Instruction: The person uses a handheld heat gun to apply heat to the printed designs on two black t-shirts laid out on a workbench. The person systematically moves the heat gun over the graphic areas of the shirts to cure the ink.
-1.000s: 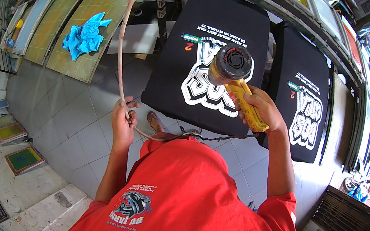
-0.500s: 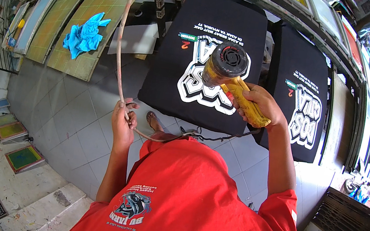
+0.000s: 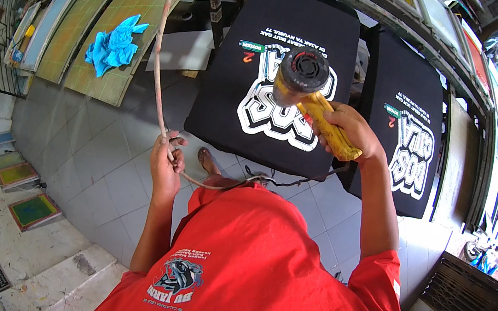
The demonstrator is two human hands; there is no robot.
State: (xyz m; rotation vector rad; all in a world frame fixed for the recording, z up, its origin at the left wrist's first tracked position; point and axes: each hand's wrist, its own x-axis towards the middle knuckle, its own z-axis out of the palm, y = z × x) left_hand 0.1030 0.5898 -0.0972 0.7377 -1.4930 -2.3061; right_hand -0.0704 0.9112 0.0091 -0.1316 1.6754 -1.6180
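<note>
Blower (image 3: 315, 104), yellow-handled and smudged, above smooth black cloth (image 3: 233, 97)

A crumpled blue cloth (image 3: 114, 44) lies on a yellow-green gridded board (image 3: 97, 86); a similar board (image 3: 77, 36) is just left. Grey floor tiling (image 3: 93, 156) shows below. Lower left: a red-edged green panel (image 3: 34, 211) near a yellow panel (image 3: 16, 174). Lower right: a brown slatted grille (image 3: 466, 288).

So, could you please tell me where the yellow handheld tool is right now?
In the head view, the yellow handheld tool is just right of centre, in the right hand, over the left black garment.
</note>
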